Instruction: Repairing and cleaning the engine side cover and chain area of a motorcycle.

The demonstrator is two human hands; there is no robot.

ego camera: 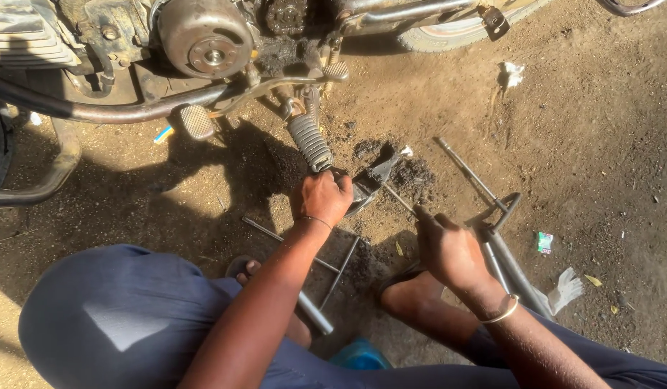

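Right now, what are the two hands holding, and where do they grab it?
The left hand grips a dark metal part at its near end, by the ribbed footrest. The right hand holds a thin metal rod by its near end.

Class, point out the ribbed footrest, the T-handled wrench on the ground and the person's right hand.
ribbed footrest (309,142), head view, middle of its ribbed rubber sleeve.
T-handled wrench (469,173), head view, midway along its shaft.
right hand (448,248), head view, back of the hand.

Below the motorcycle engine (204,36), the left hand (322,198) grips the ribbed footpeg (309,142); the right hand (448,248) holds a thin rod (399,199) against the peg's bracket (369,184).
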